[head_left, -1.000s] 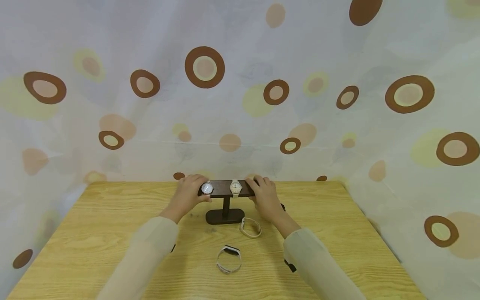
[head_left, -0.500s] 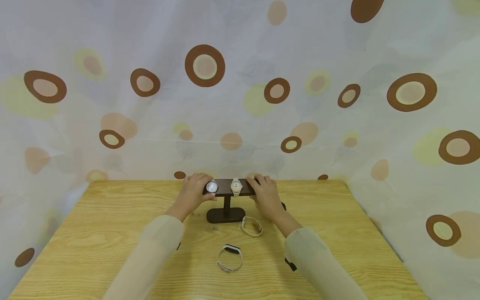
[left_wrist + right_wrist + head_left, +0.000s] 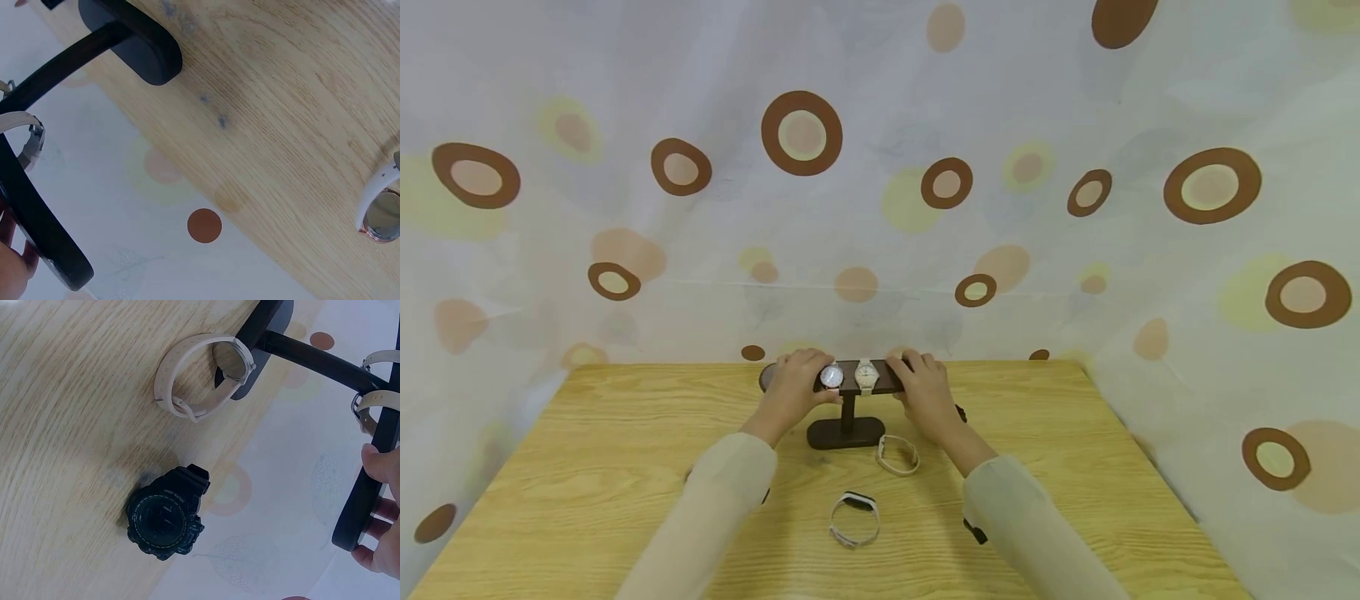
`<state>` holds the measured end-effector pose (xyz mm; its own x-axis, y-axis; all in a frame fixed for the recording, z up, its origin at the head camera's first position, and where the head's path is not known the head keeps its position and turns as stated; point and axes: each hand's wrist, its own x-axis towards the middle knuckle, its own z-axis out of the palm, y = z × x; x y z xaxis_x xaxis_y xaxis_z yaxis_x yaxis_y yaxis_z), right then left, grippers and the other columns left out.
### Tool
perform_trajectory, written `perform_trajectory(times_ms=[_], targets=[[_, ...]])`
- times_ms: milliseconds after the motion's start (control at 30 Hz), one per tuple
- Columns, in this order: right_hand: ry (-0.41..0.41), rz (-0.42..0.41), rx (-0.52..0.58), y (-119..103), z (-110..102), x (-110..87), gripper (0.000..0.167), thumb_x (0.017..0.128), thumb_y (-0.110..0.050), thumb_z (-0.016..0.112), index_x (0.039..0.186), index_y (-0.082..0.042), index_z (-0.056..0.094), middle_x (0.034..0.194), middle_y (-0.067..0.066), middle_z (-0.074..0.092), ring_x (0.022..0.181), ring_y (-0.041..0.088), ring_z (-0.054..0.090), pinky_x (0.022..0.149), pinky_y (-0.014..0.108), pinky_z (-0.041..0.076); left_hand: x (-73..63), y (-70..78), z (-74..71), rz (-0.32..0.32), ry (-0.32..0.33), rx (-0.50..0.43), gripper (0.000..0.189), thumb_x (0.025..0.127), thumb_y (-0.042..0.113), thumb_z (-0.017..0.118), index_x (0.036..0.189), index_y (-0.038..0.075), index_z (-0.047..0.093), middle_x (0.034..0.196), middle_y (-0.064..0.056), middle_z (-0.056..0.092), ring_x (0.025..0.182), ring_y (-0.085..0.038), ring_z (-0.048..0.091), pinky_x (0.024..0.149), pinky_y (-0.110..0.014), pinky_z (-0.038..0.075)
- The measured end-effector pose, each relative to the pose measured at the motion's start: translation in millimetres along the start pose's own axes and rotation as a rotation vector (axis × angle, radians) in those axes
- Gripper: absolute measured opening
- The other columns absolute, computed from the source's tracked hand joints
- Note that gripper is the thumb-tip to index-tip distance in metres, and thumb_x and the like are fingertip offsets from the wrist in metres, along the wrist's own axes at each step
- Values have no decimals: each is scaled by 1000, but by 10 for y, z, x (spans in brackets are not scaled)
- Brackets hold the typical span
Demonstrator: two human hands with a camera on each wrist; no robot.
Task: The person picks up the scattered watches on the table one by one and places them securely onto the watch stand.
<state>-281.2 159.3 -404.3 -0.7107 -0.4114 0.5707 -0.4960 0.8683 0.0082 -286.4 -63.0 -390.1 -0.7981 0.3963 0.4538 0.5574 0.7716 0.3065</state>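
A dark watch stand [image 3: 847, 433] carries two wristwatches on its crossbar. My left hand [image 3: 793, 387] grips across the bar, fingers behind and thumb in front, right at the left wristwatch [image 3: 832, 377]. Its pale strap [image 3: 19, 122] hangs looped round the bar in the left wrist view. Just right of it sits a cream wristwatch [image 3: 867, 377]. My right hand [image 3: 922, 392] holds the bar's right end, with the thumb on one side and curled fingers on the other in the right wrist view. The bar's left end [image 3: 766, 377] sticks out beyond my left hand.
On the wooden table [image 3: 587, 467], a beige-strapped watch [image 3: 897, 456] lies by the stand's base. Nearer me is a pale fitness band [image 3: 854, 518]. A black sport watch [image 3: 165, 519] lies by my right wrist, and a white-strapped watch [image 3: 382, 212] near my left forearm. A patterned sheet rises behind.
My left hand has slid right along the bar, and the left wristwatch has moved with it toward the cream one. The bar's left end now shows. My right hand keeps its hold.
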Motion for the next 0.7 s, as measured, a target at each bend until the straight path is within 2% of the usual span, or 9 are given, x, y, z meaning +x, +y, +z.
perform_trajectory(times_ms=[400, 700], targets=[[-19, 12, -2, -6, -23, 3, 50, 74, -8, 76, 119, -12, 57, 113, 13, 55, 94, 31, 51, 80, 49, 47, 17, 15, 29, 16, 26, -12, 56, 66, 28, 80, 112, 0, 62, 111, -14, 64, 107, -32, 57, 94, -52, 44], [-2, 4, -11, -6, -9, -10, 50, 73, -9, 77, 118, -11, 58, 112, 13, 55, 93, 31, 52, 79, 49, 48, 32, 42, 60, 23, 18, 16, 58, 67, 32, 78, 113, 2, 62, 112, -13, 63, 108, -32, 57, 96, -50, 44]])
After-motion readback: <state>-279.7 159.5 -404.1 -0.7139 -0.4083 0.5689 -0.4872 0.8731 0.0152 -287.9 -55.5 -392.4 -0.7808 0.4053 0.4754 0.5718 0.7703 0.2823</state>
